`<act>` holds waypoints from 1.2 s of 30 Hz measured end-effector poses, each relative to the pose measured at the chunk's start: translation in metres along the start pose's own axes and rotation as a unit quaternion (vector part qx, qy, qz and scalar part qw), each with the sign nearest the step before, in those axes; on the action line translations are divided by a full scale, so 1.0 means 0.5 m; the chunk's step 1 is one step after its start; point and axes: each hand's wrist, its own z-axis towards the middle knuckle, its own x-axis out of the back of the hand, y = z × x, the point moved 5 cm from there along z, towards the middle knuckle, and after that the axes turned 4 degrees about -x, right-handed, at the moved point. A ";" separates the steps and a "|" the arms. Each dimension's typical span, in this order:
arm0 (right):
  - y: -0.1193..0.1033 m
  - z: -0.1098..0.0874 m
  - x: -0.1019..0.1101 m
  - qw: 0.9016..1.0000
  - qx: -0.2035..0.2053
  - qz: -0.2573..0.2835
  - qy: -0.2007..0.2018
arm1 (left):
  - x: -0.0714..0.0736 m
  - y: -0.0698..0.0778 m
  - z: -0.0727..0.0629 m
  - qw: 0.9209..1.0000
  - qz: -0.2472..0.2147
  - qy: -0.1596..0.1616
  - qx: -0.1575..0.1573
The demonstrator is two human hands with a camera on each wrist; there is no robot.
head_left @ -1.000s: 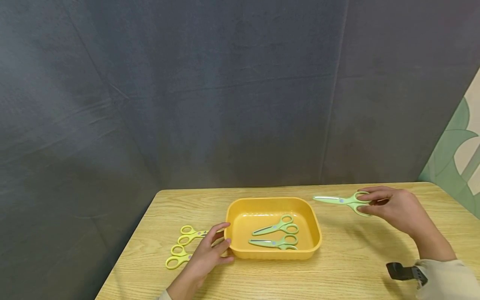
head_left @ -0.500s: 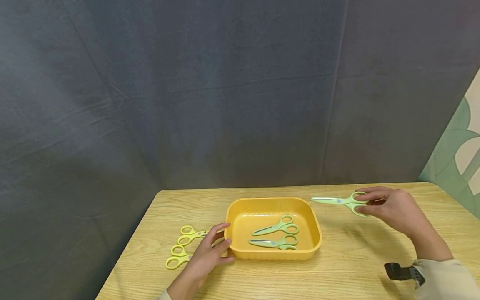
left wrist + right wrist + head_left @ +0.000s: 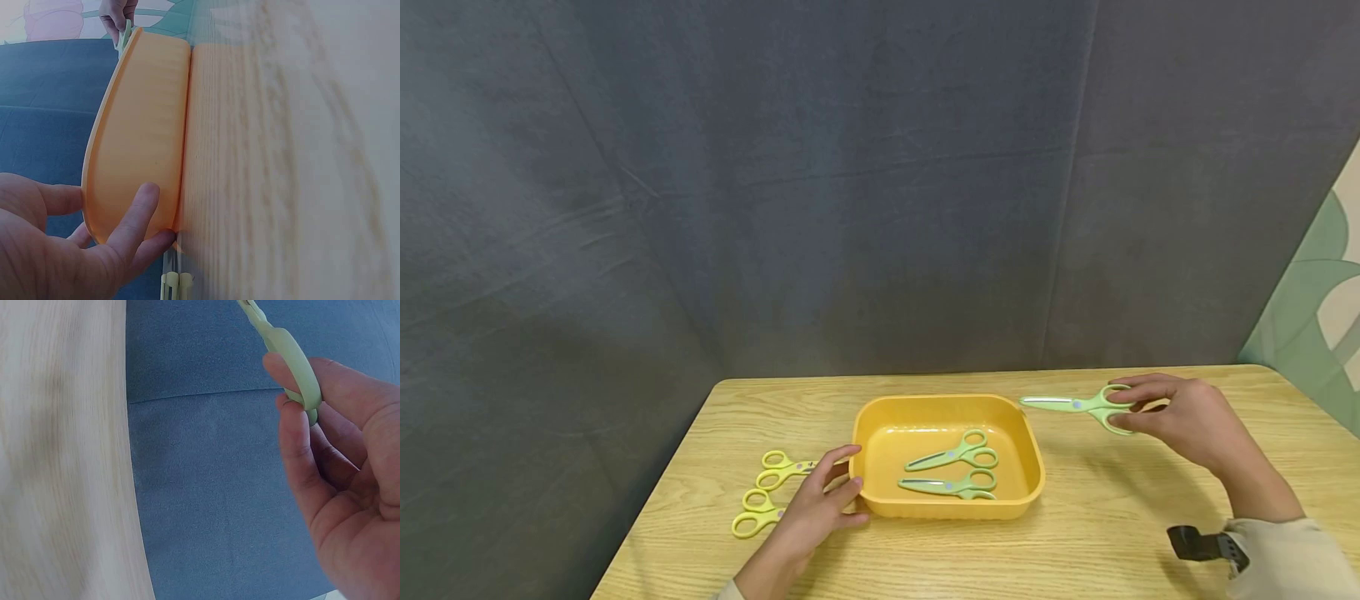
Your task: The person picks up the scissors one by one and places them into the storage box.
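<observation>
My left hand (image 3: 812,510) grips the left end of a yellow plastic tray (image 3: 947,508), its digits at the rim and outer wall. In the left wrist view, fingers (image 3: 139,209) lie on the tray's outside. Inside are two pairs of green scissors, one (image 3: 953,454) behind the other (image 3: 947,486). With thumb and fingers, my right hand (image 3: 1187,417) pinches the handle loops of another green pair of scissors (image 3: 1071,404). These point left, closed, their tip at the tray's right back corner in the head view and raised above the wood in the right wrist view.
Two pairs of yellow scissors, one (image 3: 778,471) behind the other (image 3: 756,515), lie left of the tray, partly hidden by my left hand. Everything stands on a wooden table (image 3: 1112,550). A dark grey cloth (image 3: 887,208) hangs behind it, with a patterned green surface (image 3: 1311,308) at far right.
My right hand and the green scissors in it have shifted slightly left, toward the tray. The left hand, the tray and the other scissors have stayed in place.
</observation>
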 end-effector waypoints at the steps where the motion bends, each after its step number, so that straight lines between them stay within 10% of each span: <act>1: -0.001 0.000 -0.001 1.000 0.000 0.001 0.000 | 0.000 0.000 0.000 1.000 0.000 0.000 0.000; 36: -0.028 0.002 -0.017 1.000 0.005 -0.003 -0.011 | 0.000 -0.001 0.002 1.000 -0.002 0.001 0.000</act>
